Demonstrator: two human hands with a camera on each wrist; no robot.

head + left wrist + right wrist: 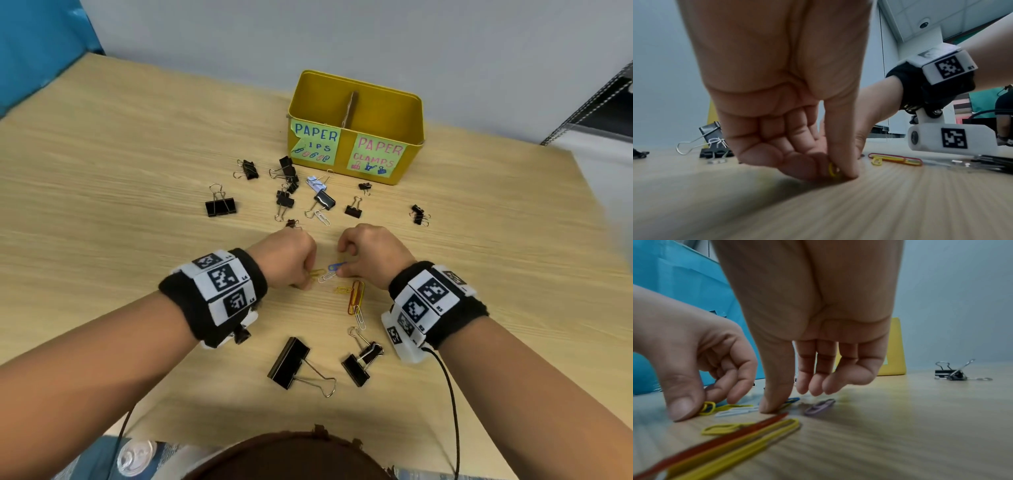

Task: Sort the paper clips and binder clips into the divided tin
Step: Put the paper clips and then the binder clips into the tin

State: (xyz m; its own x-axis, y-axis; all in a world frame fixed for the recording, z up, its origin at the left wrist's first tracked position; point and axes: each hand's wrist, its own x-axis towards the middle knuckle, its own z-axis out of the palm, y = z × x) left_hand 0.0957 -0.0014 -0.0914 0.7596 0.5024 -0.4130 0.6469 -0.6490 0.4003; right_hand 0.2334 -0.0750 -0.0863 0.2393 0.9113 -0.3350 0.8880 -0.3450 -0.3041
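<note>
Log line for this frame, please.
left hand: pinching yellow paper clip on table | right hand: thumb on blue paper clip | yellow tin: nothing visible inside

The yellow tin carries two green paper labels on its front. The left label reads "PAPER" in blue, then "IPS" below, partly torn. The right label reads "PAPER CLAMPS" in pink.

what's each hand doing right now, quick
Left hand: pinching a yellow paper clip against the table.
Right hand: thumb on a blue paper clip; whether it is gripped cannot be told.
</note>
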